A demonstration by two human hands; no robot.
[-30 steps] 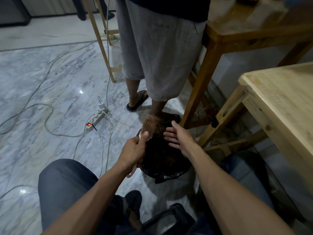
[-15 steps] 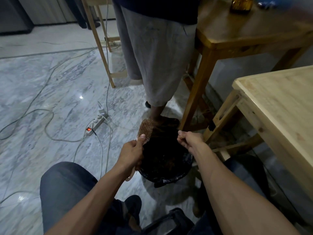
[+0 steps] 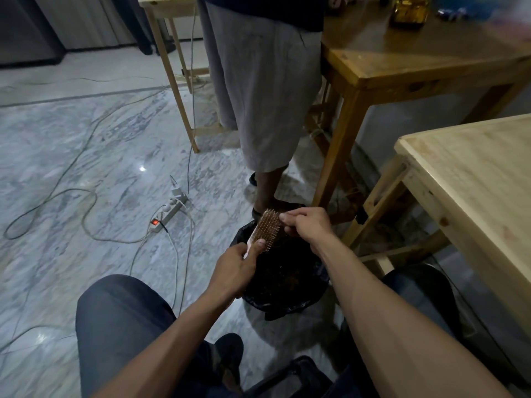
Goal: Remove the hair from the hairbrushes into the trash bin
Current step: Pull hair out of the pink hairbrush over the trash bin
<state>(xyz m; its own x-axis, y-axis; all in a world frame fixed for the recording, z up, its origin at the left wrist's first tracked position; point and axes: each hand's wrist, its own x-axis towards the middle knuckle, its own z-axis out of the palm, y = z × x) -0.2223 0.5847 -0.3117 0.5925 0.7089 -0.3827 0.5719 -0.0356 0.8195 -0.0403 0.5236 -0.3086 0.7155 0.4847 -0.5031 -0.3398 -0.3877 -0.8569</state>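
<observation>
Fingers of the left hand [image 3: 234, 268] curled round the pale handle of a rectangular hairbrush with brown metal-pin bristles [image 3: 266, 228], thumb lying up against the bristle bed; brush held tilted over the near rim of a round trash bin lined with a black plastic bag [image 3: 287, 300]. Right hand [image 3: 306, 225], fingers bent together, pinching at the brush's far upper edge; whether hair is between them cannot be told. Bin on grey-veined marble floor [image 3: 86, 156], between the seated person's knees. Beyond: white power strip with lit red switch [image 3: 168, 214]; standing person in grey shorts [image 3: 258, 87]; dark wooden table [image 3: 416, 61]; light pine table [image 3: 482, 179]. No legible writing.
</observation>
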